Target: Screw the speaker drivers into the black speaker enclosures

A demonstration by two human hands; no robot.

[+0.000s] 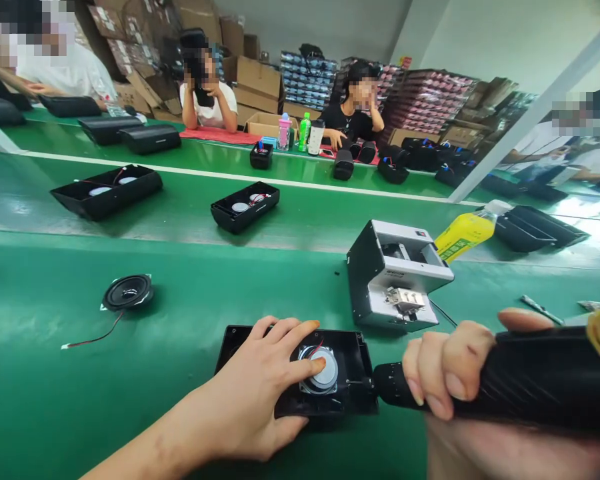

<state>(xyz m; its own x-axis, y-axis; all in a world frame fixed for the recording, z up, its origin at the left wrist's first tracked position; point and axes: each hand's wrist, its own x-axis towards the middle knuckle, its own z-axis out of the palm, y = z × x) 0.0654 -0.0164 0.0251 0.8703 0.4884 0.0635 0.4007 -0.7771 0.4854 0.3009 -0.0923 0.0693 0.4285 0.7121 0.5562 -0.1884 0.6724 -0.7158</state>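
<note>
1. A green desk [35,407] spreads all around the open black case [351,350]; well beyond the case, co-workers [353,117] sit before stacked boxes [257,79].
2. The case lies at the near side, open side up, with a speaker [326,373] inside it.
3. The left hand [265,367] is spread over the case's left part, a fingertip on the speaker's back, thumb at the near edge.
4. The right hand [455,373] grasps a screwdriver [535,373] at the case's right, its bit [361,383] pointing in toward the speaker.
5. The step in hand seems to be screwing the speaker down; whether the bit meets a screw, I cannot tell. The next move likely calls for a steady case and an aligned bit.
6. The left hand hides much of the case, and a red wire [319,347] sits close to the work.
7. Behind the case, to its right, stands a feeder [363,287]; left of it lies a loose speaker [130,293].
</note>
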